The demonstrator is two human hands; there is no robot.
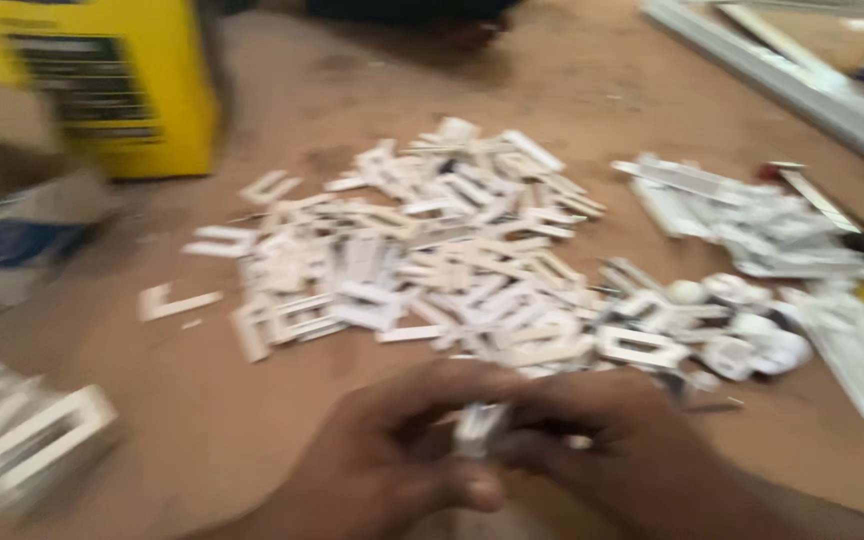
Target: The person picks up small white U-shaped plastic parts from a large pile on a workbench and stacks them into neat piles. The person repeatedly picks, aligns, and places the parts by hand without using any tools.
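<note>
The picture is blurred by motion. My left hand (392,460) and my right hand (607,440) meet at the bottom centre, fingers closed around a small white plastic piece (479,425) held between them. Just beyond my hands lies a wide heap of white rectangular plastic frame pieces (422,250) spread over the brown table (252,420).
A yellow box (102,85) stands at the back left, a blue and white carton (22,235) below it. White frames (27,430) are stacked at the left edge. Round white fittings (752,340) and white strips (752,215) lie right, long white rails (802,80) at the top right.
</note>
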